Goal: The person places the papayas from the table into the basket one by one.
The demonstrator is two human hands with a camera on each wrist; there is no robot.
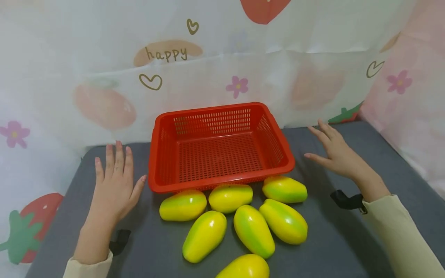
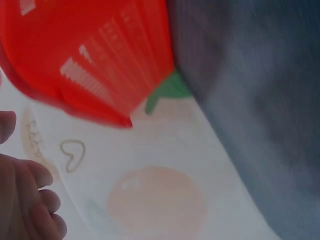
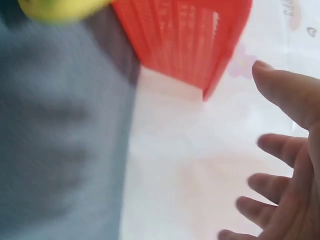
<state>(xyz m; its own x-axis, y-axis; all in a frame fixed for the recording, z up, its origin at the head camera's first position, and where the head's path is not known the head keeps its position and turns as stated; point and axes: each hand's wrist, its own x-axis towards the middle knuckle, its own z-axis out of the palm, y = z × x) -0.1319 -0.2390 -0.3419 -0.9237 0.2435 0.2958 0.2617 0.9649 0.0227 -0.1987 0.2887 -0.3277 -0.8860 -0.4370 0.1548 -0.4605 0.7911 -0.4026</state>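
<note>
A red plastic basket (image 1: 222,179) with slotted walls stands at the back of the grey table, with nothing inside it. In front of it lie several yellow-green mangoes (image 1: 204,236), one of them cut off by the lower edge of the head view. My left hand (image 1: 112,189) is held to the left of the basket, fingers straight and thumb apart, holding nothing. Off to the basket's right, my right hand (image 1: 337,152) has its fingers spread and is likewise free of any object. In the right wrist view, part of a mango (image 3: 65,7) shows blurred near the basket (image 3: 175,45).
Behind the grey tabletop (image 1: 333,239) hangs a white cloth (image 1: 222,54) printed with hearts, flowers and strawberries. A pink printed cloth (image 1: 417,116) closes off the right side. Dark straps (image 1: 347,200) sit at the wrists.
</note>
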